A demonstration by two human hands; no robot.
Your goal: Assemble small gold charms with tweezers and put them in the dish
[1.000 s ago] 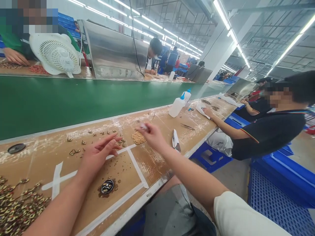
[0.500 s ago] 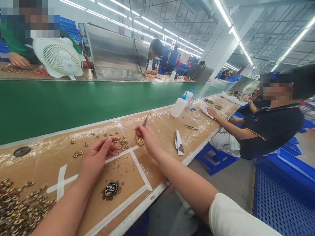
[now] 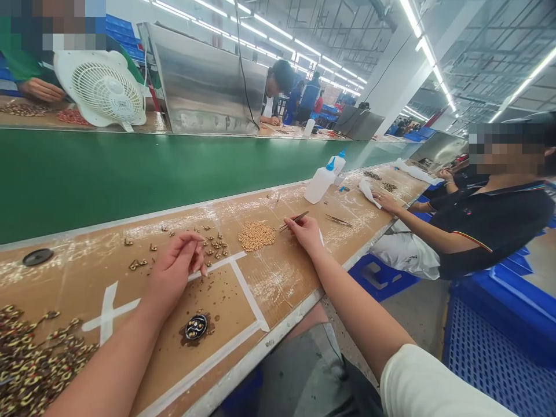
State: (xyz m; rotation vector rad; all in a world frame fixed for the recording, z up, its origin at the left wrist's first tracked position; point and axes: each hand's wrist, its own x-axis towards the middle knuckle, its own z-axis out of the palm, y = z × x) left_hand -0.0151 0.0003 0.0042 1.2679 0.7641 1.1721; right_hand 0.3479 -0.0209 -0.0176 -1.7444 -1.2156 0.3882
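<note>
My right hand (image 3: pixel 304 233) is closed around tweezers (image 3: pixel 300 216), whose tips point left, just right of a pile of small gold beads (image 3: pixel 256 236). My left hand (image 3: pixel 179 258) is held over the table with its fingers curled and thumb drawn in; whatever may be between them is hidden. Near its fingertips lie several small gold-and-dark metal pieces (image 3: pixel 216 246). A small round black dish (image 3: pixel 196 328) nearer to me holds dark liquid and a few gold beads. At the lower left is a big heap of similar dark-and-gold pieces (image 3: pixel 39 362).
White tape strips (image 3: pixel 247 289) mark the brown tabletop. A black round lid (image 3: pixel 37 256) lies at left. Farther right are white bottles (image 3: pixel 319 185) with blue caps and more tweezers (image 3: pixel 338 220). A co-worker (image 3: pixel 490 220) sits at right; a green barrier (image 3: pixel 174 168) runs behind the table.
My right hand has moved right with the tweezers, uncovering the bead pile, and the tweezers now lie flatter. My left hand's fingers have curled in more. The camera view has shifted slightly.
</note>
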